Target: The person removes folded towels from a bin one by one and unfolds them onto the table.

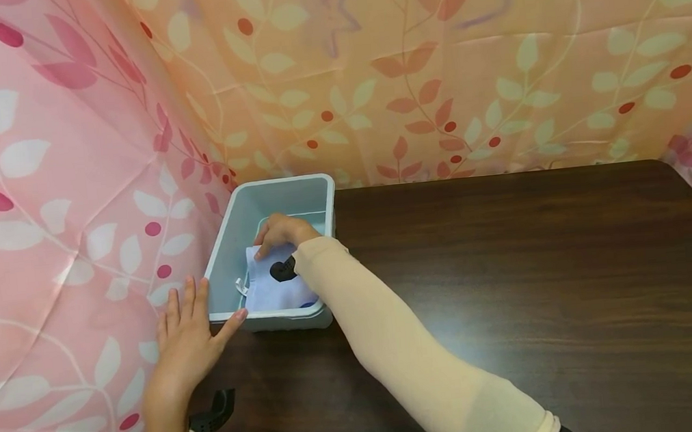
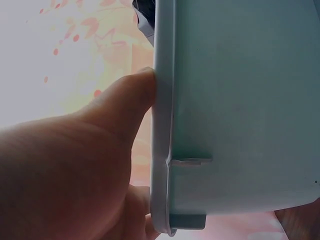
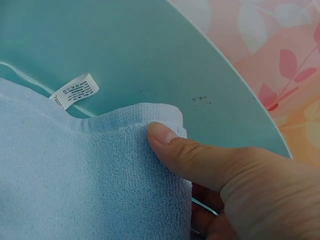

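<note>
Folded pale-blue terry towel (image 1: 263,285) sits in the blue-grey rectangular plastic bin (image 1: 229,243), not yet released: my right hand (image 1: 285,231) pinches its edge; my left hand (image 1: 187,346), fingers straight, touches the bin.

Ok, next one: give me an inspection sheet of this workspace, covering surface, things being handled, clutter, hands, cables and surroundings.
Surface: dark wood-grain table.
Job's things: pale blue cloth with a white tag, inside a grey-blue basin at the table's left end.
Clutter: nothing seen.
Hands: right hand pinches the cloth near its edge; left hand touches the basin's rim at the near-left corner.
Cables: nothing seen.
Surroundings: pink leaf-print fabric on the left, orange leaf-print fabric behind the table.
</note>
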Demonstrator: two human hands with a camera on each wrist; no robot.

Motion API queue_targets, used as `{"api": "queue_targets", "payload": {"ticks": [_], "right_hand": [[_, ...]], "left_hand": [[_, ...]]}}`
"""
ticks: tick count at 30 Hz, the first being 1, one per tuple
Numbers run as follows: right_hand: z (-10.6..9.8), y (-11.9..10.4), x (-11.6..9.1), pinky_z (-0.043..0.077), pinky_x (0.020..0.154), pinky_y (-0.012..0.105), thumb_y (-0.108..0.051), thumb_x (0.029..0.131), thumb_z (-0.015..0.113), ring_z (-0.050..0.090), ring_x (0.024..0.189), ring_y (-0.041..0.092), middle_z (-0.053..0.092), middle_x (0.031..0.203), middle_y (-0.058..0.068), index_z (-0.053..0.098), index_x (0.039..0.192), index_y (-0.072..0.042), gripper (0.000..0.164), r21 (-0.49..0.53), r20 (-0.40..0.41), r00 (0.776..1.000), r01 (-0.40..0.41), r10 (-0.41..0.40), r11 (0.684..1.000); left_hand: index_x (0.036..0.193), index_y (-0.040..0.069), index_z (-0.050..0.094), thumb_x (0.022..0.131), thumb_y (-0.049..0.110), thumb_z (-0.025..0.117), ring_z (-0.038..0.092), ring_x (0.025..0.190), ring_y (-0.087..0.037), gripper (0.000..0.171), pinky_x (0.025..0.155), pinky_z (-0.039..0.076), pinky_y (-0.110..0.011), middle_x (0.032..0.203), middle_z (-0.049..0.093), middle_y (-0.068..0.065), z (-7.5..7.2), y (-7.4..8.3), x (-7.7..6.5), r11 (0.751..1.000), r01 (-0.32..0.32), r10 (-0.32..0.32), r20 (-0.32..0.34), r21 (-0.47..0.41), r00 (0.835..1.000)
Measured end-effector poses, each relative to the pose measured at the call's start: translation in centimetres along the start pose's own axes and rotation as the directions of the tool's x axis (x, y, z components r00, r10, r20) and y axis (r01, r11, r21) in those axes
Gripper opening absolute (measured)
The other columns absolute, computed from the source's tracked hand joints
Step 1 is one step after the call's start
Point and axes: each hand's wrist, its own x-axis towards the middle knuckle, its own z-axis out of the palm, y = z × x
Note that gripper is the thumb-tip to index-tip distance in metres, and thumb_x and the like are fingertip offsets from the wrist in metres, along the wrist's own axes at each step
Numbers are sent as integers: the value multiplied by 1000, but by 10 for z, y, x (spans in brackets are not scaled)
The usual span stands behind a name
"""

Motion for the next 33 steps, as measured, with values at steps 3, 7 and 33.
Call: {"api": "queue_targets", "payload": {"ticks": [3, 7, 33], "right_hand": [[0, 0, 0, 44, 110, 36, -34, 81, 81, 53, 128, 15, 60, 137, -7, 74, 117, -32, 37, 8, -5, 1000, -9, 9, 1000], [0, 1, 0, 45, 107, 32, -33, 81, 81, 55, 124, 15, 62, 135, -6, 75, 116, -29, 36, 17, -15, 1000, 6, -6, 1000], [-28, -57, -54, 44, 68, 16, -23, 83, 80, 56, 79, 8, 77, 92, 0, 80, 102, -13, 21, -228, -88, 904, 391, -418, 892]], "left_hand": [[159, 2, 4, 93, 65, 50, -9, 149, -54, 102, 113, -1, -77, 165, -6, -25, 0, 0, 0, 1000, 3, -3, 6, 2, 1000], [159, 3, 3, 93, 66, 49, -10, 149, -53, 102, 113, -1, -76, 165, -7, -24, 0, 0, -1, 1000, 6, -6, 11, 0, 1000], [158, 0, 4, 92, 69, 46, -9, 148, -56, 104, 113, -1, -77, 164, -6, -29, -4, -1, 3, 1000, -13, 13, 33, -9, 999]]}}
